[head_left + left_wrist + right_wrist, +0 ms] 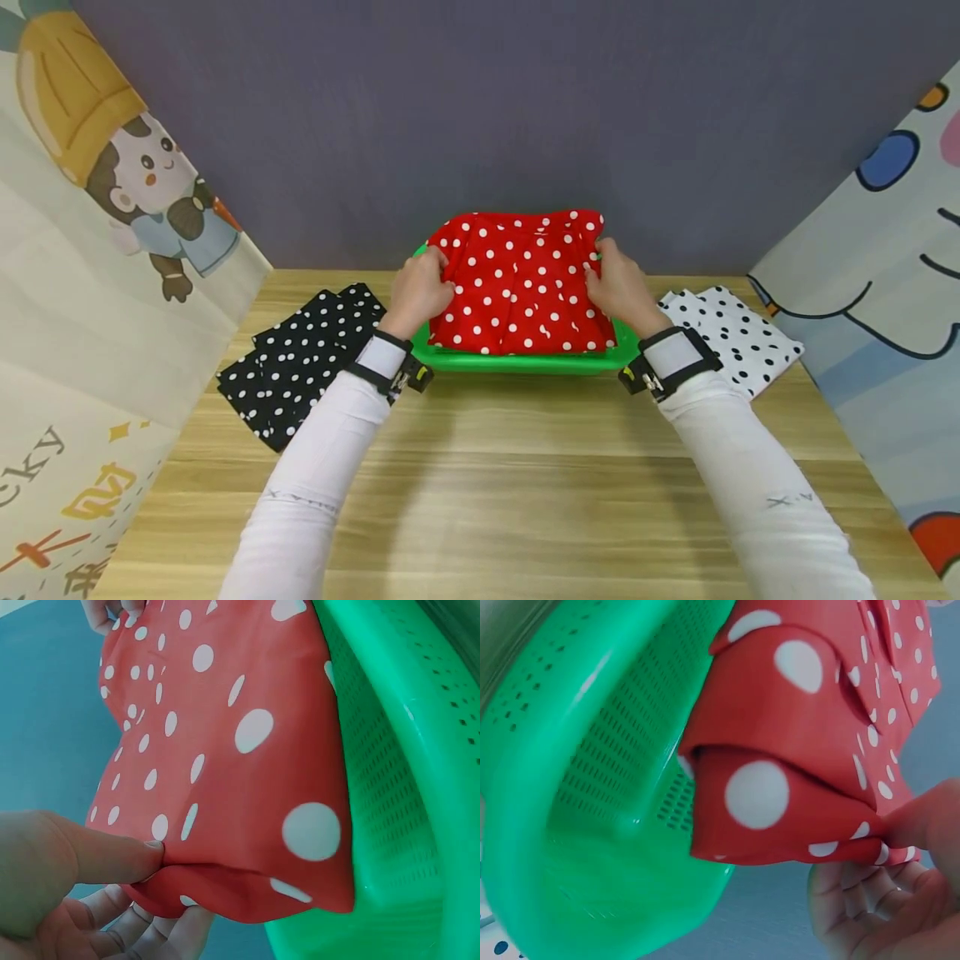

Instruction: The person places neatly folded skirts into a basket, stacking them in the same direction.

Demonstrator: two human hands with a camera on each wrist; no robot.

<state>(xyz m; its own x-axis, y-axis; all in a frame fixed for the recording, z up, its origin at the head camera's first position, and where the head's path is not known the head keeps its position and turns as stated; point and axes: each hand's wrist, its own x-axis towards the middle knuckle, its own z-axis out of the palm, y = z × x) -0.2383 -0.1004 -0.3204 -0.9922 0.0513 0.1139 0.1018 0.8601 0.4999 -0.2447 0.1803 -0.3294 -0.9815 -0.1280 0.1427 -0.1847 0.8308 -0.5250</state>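
Observation:
A red cloth with white dots [517, 292] is spread between my two hands, over a green plastic basket [517, 363]. My left hand [422, 290] pinches the cloth's left edge, thumb on top and fingers beneath, as the left wrist view shows. At the right edge my right hand [621, 283] pinches the cloth the same way. Folds run through the cloth near the right thumb in the right wrist view. The basket's perforated wall [622, 757] and part of its inside show beside the cloth; the rest is hidden under it.
Black dotted cloths [300, 358] lie folded on the wooden table [510, 500], left of the basket. White cloths with black dots [738, 337] lie on the right, partly behind the right wrist. A grey panel [510, 125] rises at the back, with printed sheets at both sides.

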